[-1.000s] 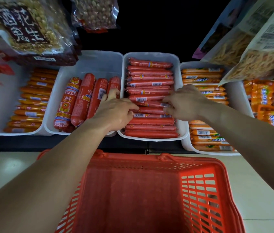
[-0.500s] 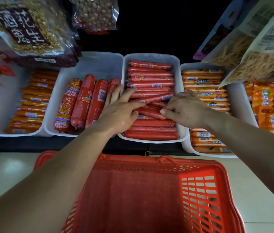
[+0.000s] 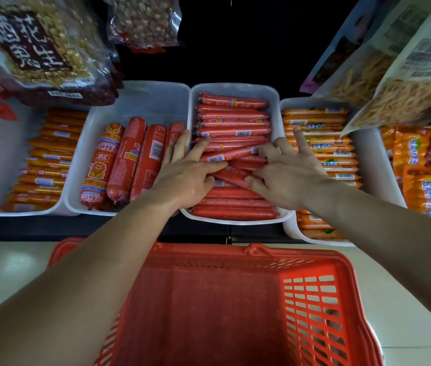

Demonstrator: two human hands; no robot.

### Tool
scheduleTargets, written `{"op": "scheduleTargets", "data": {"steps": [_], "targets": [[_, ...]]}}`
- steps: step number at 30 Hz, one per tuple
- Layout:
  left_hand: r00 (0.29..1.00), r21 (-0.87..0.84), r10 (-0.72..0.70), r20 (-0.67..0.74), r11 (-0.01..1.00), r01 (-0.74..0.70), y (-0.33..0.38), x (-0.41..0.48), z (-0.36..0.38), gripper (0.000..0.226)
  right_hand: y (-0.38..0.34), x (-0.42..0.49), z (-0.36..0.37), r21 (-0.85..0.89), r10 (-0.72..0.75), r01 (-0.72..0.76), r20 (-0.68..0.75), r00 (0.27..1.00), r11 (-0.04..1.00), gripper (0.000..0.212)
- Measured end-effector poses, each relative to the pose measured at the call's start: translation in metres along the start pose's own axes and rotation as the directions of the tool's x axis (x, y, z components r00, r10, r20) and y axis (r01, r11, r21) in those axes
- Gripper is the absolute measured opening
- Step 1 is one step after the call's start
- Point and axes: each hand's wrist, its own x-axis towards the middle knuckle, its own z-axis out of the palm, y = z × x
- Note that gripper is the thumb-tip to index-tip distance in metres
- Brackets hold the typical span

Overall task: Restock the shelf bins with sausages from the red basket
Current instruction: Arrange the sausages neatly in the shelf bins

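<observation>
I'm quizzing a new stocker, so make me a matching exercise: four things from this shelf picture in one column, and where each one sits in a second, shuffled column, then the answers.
Things
1. thin red sausages
2. fat red sausages
3. red basket
4. peanut bag

Places
A. hanging at upper left
B. on the floor, nearest the camera
C. middle white bin, under both hands
D. white bin just left of the middle one

Pairs: 1-C, 2-D, 3-B, 4-A
</observation>
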Motion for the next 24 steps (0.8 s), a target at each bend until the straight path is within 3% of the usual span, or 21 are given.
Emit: {"op": "scheduleTargets", "data": {"steps": [2,6,9,11,13,16,21,24], "targets": [[1.000,0.000,-0.004,0.006,1.000,0.004,0.000,0.001,-0.001,0.046,0.004,-0.001,0.001,-0.103,0.061,-0.061,-0.002,0.998,0.993,0.062],[1.000,0.000,-0.025,0.009,1.000,0.025,0.001,0.002,0.000,0.044,0.009,0.008,-0.001,-0.148,0.177,-0.167,0.063,0.982,0.975,0.055],[1.000,0.008,0.002,-0.011,1.000,-0.002,0.001,0.003,0.001,0.041,0.005,0.011,-0.004,-0.071,0.149,-0.165,-0.194,0.970,0.984,0.039],[0.999,-0.027,0.005,-0.042,1.000,-0.006,0.000,0.003,0.002,0.037,0.008,0.014,-0.002,0.078,0.121,-0.102,-0.323,0.939,0.992,0.046],[0.991,-0.104,-0.009,-0.135,0.995,-0.006,-0.001,0.003,0.002,0.030,0.012,0.019,-0.002,0.178,0.090,-0.043,-0.261,0.961,0.983,0.059],[0.959,-0.084,0.003,-0.283,0.996,-0.028,-0.001,0.009,0.001,0.037,0.013,0.026,0.005,0.115,0.073,-0.054,-0.169,0.983,0.992,0.050],[0.956,0.031,0.056,-0.288,0.998,-0.049,-0.002,0.035,0.001,0.070,0.013,0.037,-0.004,0.092,0.126,-0.101,-0.340,0.932,0.991,0.043],[0.969,0.029,0.008,-0.246,1.000,-0.001,-0.002,0.045,0.005,0.062,0.011,0.053,0.001,0.156,0.119,-0.102,-0.102,0.988,0.983,0.073]]}}
